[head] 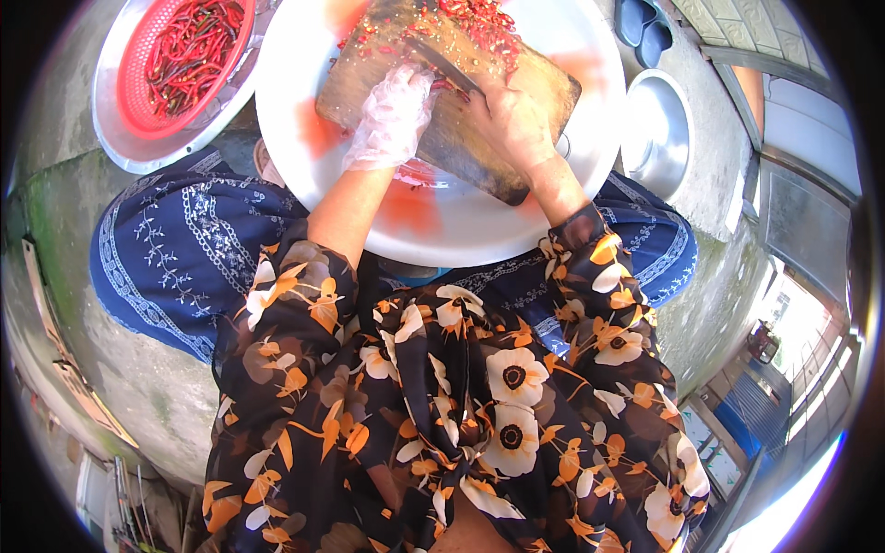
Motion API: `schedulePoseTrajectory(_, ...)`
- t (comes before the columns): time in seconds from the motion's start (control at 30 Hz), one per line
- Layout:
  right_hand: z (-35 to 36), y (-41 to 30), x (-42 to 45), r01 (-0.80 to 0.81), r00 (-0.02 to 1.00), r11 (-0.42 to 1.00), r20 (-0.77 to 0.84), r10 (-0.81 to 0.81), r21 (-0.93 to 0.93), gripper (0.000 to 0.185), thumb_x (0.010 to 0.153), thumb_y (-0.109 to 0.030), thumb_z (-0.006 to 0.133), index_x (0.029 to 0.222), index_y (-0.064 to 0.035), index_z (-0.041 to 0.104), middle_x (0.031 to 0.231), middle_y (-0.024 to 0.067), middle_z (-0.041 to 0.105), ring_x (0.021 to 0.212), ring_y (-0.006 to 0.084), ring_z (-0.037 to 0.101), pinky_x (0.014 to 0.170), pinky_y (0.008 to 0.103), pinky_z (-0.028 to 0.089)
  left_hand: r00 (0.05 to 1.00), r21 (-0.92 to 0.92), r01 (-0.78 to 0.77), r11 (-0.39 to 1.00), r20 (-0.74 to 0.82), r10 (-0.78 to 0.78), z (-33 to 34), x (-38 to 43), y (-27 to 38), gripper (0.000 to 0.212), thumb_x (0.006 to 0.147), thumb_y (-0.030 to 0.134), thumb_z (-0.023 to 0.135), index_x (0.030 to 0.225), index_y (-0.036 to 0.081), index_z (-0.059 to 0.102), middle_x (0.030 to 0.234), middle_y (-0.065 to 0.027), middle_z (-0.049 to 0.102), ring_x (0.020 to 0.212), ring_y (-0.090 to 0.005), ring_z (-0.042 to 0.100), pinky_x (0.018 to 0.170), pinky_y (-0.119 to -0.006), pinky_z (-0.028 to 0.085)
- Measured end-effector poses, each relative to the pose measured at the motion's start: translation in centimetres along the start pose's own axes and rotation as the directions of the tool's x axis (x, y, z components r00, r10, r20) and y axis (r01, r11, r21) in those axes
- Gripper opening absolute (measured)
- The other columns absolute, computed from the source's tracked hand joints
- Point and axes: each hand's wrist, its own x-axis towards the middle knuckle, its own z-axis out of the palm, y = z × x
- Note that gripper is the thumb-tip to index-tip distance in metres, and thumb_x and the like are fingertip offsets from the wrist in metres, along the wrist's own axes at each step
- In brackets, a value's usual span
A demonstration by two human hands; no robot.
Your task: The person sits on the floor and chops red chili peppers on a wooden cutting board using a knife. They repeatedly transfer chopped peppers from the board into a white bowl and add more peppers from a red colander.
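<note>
My right hand (515, 121) is bare and grips a kitchen knife, its dark blade (442, 63) slanting up and to the left over a wooden cutting board (477, 155). Close beside the blade, my left hand (395, 114) wears a clear plastic glove. Its curled fingers press on red chili peppers (449, 86) at the knife's edge; how many they hold is hidden. Chopped red chili (484, 24) with pale seeds is heaped at the board's far end. The board lies tilted across a large white basin (297, 155) with red patterns.
At upper left, a red plastic colander (131, 104) full of whole red chilies (187, 62) sits in a metal basin (110, 142). An empty metal basin (660, 131) stands on the concrete floor at right, below dark slippers (643, 31). My knees, under blue patterned cloth (166, 242), flank the white basin.
</note>
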Motion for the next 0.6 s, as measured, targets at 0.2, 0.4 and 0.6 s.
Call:
schedulePoseTrajectory(0.2,0.0,-0.2,-1.5,-0.031,0.993,0.976,0.106,0.055,-0.217,0.026,0.088,-0.018,0.054,0.113,-0.0154,0.061,0.062,0.0118,0.063,0.061,0.0319,0.065,0.06,0.0429,0.054,0.999,-0.059,0.01,0.998,0.043,-0.008,-0.9,0.7,0.9,0.033,0.08,0.018,0.069,0.112,0.014,0.064,0.108,-0.0117,0.062,0.097,-0.0303,0.062,0.082,-0.042,0.053)
schedulePoseTrajectory(0.4,0.1,-0.9,-0.6,-0.002,0.983,0.981,0.181,0.038,-0.196,0.011,0.088,-0.015,0.051,0.094,-0.0125,0.059,0.064,0.0122,0.065,0.058,0.0293,0.067,0.052,0.0422,0.054,0.991,-0.072,0.011,0.997,0.134,-0.001,-0.6,0.3,-0.2,0.035,0.079,0.015,0.068,0.114,0.015,0.064,0.116,-0.0126,0.06,0.103,-0.0296,0.061,0.085,-0.041,0.053)
schedulePoseTrajectory(0.6,2.7,0.2,1.1,0.052,0.99,0.981,0.14,-0.026,-0.189,0.021,0.087,-0.017,0.055,0.105,-0.0099,0.06,0.063,0.0109,0.064,0.056,0.0306,0.064,0.054,0.0411,0.053,0.993,-0.033,-0.068,0.997,0.093,0.071,0.5,0.0,-0.8,0.033,0.081,0.016,0.067,0.113,0.01,0.064,0.112,-0.0125,0.062,0.1,-0.0303,0.063,0.083,-0.04,0.053)
